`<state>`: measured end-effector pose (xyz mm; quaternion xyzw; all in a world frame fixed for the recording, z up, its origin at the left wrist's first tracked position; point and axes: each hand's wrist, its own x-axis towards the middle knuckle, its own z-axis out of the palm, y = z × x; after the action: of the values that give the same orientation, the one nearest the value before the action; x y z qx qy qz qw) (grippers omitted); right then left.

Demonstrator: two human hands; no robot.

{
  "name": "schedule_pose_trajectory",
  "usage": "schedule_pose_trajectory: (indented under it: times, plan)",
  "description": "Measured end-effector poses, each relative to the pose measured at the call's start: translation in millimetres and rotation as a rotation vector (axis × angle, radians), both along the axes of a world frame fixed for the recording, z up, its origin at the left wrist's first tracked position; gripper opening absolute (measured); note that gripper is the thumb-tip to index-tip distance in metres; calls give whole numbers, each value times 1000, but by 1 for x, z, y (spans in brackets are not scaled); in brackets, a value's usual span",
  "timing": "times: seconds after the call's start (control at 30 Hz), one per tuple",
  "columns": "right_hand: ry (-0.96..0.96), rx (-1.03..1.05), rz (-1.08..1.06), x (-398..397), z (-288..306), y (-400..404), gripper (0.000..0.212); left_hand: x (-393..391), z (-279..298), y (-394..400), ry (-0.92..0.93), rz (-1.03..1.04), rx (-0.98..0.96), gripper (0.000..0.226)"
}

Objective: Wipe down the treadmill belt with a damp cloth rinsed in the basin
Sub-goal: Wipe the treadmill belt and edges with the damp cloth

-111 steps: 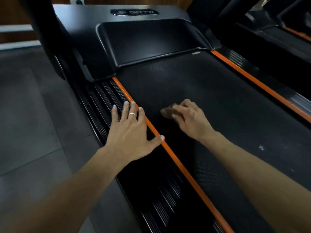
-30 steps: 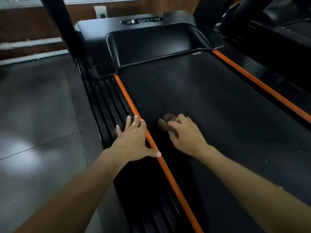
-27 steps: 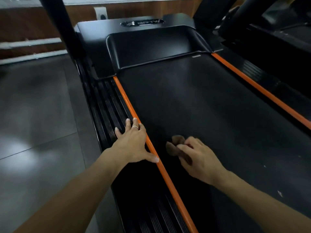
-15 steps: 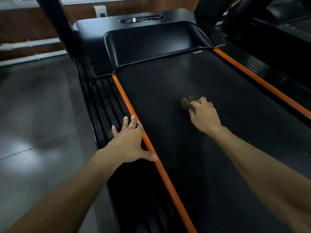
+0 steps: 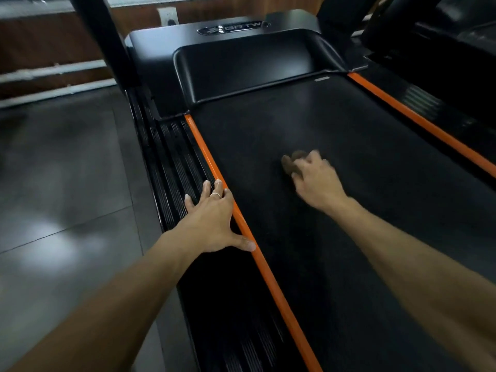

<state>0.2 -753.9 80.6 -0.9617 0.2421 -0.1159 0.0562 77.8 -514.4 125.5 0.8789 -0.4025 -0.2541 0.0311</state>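
Observation:
The black treadmill belt (image 5: 349,237) runs from the motor cover toward me, edged by orange strips. My right hand (image 5: 315,181) lies on the middle of the belt, its fingers curled round a small brown cloth (image 5: 291,162) that shows just beyond the fingertips. The hand and cloth are motion-blurred. My left hand (image 5: 212,221) rests flat on the ribbed left side rail (image 5: 177,167), fingers straight, a ring on one finger, thumb reaching the left orange strip (image 5: 214,170). No basin is in view.
The black motor cover (image 5: 241,63) closes the belt's far end. A dark upright post (image 5: 107,41) rises at the left. Grey floor tiles (image 5: 61,183) lie left of the machine. Another treadmill (image 5: 456,49) stands to the right, beyond the right orange strip (image 5: 418,122).
My right hand with the cloth swept from near the left orange strip out to the belt's middle and has now come slightly back toward me. My left hand stayed on the side rail.

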Motion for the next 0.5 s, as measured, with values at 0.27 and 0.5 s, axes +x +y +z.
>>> schedule_pose_trajectory:
  times: [0.27,0.5]
  plan:
    - [-5,20,546,-91,1,60,29,1,-2,0,-3,-7,-30,135]
    - [-65,22,177,-21,-7,47,23,1,-1,2,-8,2,-51,133]
